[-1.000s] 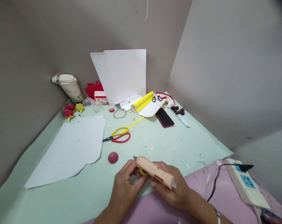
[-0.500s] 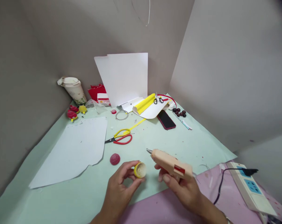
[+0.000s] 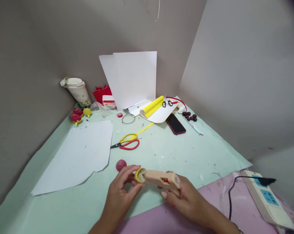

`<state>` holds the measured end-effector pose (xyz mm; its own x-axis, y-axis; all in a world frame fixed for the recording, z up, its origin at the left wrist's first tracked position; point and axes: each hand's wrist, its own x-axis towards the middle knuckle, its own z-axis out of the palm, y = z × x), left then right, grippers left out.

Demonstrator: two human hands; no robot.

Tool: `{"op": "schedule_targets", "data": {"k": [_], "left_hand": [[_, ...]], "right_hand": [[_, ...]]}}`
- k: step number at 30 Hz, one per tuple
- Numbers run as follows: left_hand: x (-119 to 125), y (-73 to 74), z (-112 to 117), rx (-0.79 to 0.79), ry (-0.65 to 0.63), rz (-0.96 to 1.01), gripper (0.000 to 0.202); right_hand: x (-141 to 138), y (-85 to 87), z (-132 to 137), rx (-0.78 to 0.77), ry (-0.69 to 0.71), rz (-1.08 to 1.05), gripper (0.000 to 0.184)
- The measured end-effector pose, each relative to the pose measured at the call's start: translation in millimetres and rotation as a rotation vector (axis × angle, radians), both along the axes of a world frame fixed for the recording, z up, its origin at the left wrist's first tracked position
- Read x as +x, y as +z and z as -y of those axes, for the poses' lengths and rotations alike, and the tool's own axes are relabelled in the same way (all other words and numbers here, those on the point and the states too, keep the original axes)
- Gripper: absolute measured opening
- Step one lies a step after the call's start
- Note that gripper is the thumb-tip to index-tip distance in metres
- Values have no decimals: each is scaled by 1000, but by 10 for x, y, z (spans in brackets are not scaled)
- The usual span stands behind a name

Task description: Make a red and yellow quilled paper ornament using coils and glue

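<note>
My left hand (image 3: 121, 191) pinches a small hollow yellow shell-like piece (image 3: 140, 175) between thumb and fingers, its pale open side turned to the right. In my right hand (image 3: 185, 196) is a cream hot glue gun (image 3: 161, 179) with a red part showing in its side. The gun's nozzle points into the mouth of the yellow piece; whether it touches the inside I cannot tell. Just behind my left fingers lies a ribbed dark red dome (image 3: 121, 165). Beyond it are scissors (image 3: 127, 143) with one yellow and one red handle.
White paper (image 3: 76, 156) lies at left, below several red and yellow pieces (image 3: 76, 117) and a lidded cup (image 3: 77, 92). A phone (image 3: 176, 124), small scissors (image 3: 167, 103) and dark round beads (image 3: 189, 116) are farther back. At right, a power strip (image 3: 266, 198) has a black cord plugged in.
My right hand has brought the glue gun left and down, so its nozzle is now at the yellow piece's opening. The view has shifted slightly.
</note>
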<state>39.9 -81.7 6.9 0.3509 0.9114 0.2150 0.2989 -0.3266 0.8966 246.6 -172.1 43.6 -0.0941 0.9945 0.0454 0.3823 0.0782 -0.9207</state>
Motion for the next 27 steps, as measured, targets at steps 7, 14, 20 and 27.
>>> {"op": "schedule_targets", "data": {"k": [7,14,20,27], "left_hand": [[-4,-7,-12,80,-51,-56,29],[10,-2,-28,151,-87,-93,28],[4,-17,-14,177,-103,-122,30],[6,-21,-15,204,-121,-120,31]], "right_hand": [[11,-10,-5,0,18,52,9],[23,12,2,-7,21,77,12],[15,38,4,11,35,106,15],[7,74,-7,-5,41,113,19]]}}
